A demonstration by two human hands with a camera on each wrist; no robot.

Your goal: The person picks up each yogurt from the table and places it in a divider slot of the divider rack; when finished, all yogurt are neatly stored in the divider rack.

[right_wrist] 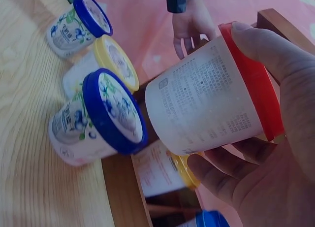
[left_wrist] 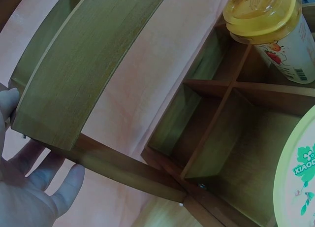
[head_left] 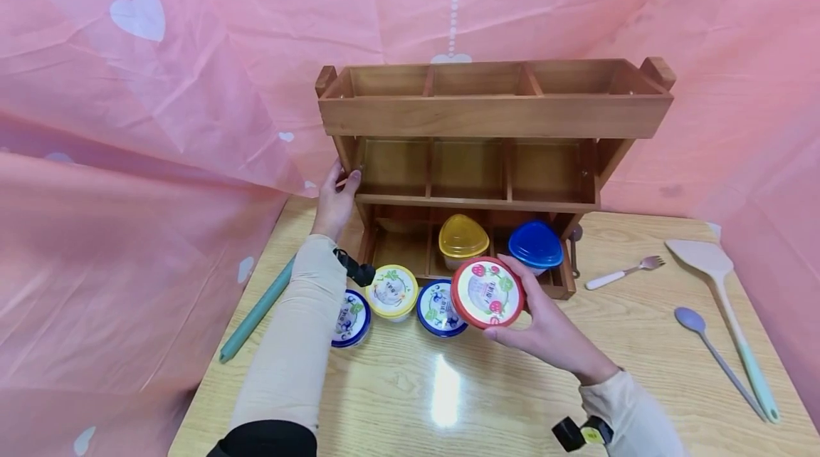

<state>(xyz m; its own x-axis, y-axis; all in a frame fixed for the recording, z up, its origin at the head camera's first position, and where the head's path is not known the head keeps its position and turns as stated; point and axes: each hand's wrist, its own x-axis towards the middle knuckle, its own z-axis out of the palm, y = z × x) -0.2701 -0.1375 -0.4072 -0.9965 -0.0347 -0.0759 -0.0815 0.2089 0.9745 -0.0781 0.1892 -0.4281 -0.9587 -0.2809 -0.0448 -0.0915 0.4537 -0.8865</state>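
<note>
My right hand (head_left: 544,322) grips a white tub with a red lid (head_left: 488,292), held above the table in front of the wooden rack (head_left: 493,117). In the right wrist view the thumb lies on the red rim and the fingers are around the tub's (right_wrist: 204,96) far side. At the rack's left end, my left hand (head_left: 336,202) holds the side of the middle tier; its fingers (left_wrist: 44,173) curl under that wood in the left wrist view. A yellow-lidded cup (head_left: 464,238) and a blue-lidded cup (head_left: 536,245) stand in the bottom tier.
Before the rack stand two blue-lidded tubs (head_left: 442,309) (head_left: 351,318) and a yellow-lidded tub (head_left: 391,292). A green rod (head_left: 259,309) lies left. At right lie a fork (head_left: 626,272), a purple spoon (head_left: 717,357), a spatula (head_left: 727,307) and a dark spoon (head_left: 574,250).
</note>
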